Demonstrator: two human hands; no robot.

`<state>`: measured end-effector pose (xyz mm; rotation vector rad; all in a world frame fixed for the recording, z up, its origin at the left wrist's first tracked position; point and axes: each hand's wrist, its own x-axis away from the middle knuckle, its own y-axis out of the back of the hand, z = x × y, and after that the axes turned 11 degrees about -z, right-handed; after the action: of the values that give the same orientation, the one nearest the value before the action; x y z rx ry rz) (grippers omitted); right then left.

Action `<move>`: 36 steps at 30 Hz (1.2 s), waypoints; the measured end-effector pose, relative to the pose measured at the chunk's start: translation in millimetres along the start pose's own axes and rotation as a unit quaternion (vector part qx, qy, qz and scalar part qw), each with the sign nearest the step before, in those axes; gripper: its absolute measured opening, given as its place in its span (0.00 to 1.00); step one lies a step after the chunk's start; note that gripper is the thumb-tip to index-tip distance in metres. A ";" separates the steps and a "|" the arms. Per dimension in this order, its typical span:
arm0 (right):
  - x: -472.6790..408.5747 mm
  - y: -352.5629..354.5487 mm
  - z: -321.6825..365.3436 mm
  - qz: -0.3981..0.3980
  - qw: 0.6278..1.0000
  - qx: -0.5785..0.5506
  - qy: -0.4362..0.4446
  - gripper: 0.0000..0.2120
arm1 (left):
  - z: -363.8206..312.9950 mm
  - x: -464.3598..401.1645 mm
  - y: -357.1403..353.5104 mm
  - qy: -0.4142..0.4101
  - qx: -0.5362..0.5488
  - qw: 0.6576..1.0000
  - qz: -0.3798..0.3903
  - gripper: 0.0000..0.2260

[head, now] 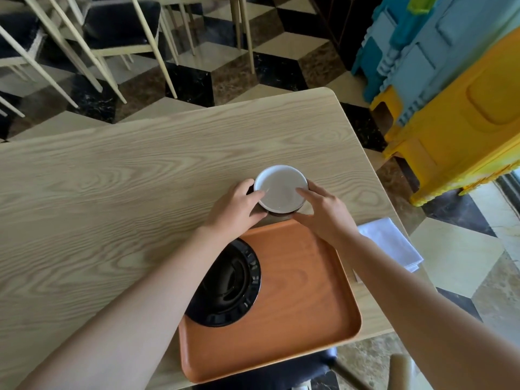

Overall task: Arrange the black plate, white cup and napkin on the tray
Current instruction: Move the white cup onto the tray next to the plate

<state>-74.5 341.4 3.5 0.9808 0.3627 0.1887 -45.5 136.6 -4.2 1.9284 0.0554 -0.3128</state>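
Note:
The white cup [281, 188], dark on its outside, stands on the wooden table just beyond the far edge of the orange-brown tray [306, 280]. My left hand [236, 211] grips its left side and my right hand [323, 211] grips its right side, fingertips over the rim. The black plate [228, 288] lies on the tray's left part, partly hidden by my left forearm. A folded white napkin [391, 240] lies on the table to the right of the tray, partly behind my right forearm.
The light wooden table [112, 198] stretches to the left and far side. Chairs with pale legs [92, 38] stand beyond it. Blue and yellow plastic furniture [450, 80] stands at the right. A dark chair seat [295, 372] sits below the tray's near edge.

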 end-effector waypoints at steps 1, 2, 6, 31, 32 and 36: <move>0.0 1.5 0.5 -0.003 1.000 -0.004 0.002 0.26 | 0.4 -0.8 1.0 0.007 0.003 1.000 0.000 0.19; 0.8 2.9 1.1 -0.007 1.000 -0.010 0.004 0.25 | 0.1 -0.8 2.7 0.013 0.004 1.000 0.000 0.19; 11.4 10.8 2.2 -0.017 0.999 -0.037 -0.013 0.26 | -10.1 9.8 16.5 0.021 0.032 0.999 -0.014 0.20; 64.7 38.7 -23.7 0.046 0.997 -0.051 0.044 0.28 | -65.3 78.1 12.2 0.032 0.023 0.999 -0.031 0.18; 64.2 39.4 -24.1 0.049 0.996 -0.046 0.050 0.28 | -65.9 78.9 11.5 0.032 0.021 0.999 -0.035 0.18; 63.4 40.8 -24.9 0.052 0.996 -0.029 0.068 0.27 | -67.1 81.5 8.8 0.026 0.014 0.998 -0.050 0.17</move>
<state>-25.2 403.0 11.6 0.9318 0.4286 0.3604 47.4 186.2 6.7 1.9649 0.1847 -0.3314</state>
